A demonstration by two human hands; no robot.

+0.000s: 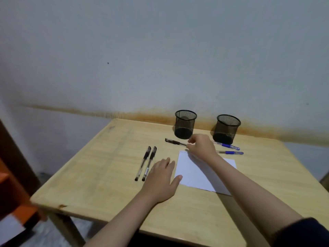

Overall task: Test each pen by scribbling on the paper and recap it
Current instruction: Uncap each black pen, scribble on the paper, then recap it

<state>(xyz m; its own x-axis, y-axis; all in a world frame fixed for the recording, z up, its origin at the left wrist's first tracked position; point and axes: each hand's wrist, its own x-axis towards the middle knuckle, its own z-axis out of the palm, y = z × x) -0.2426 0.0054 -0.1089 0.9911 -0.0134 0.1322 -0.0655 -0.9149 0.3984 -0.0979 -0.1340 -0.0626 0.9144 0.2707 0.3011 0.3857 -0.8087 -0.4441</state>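
The white paper point(201, 172) lies on the wooden table point(99, 168). The left hand point(160, 179) rests flat just left of the paper, fingers straight and spread, thumb touching the sheet's edge. The right hand point(201, 145) sits at the paper's far corner, fingers curled, pinching the end of a black pen point(175, 142) that lies beyond the paper. Two capped black pens point(146, 163) lie side by side left of the paper; two blue pens point(228, 148) beyond its right corner. Two black mesh pen cups point(185, 124) stand behind the paper.
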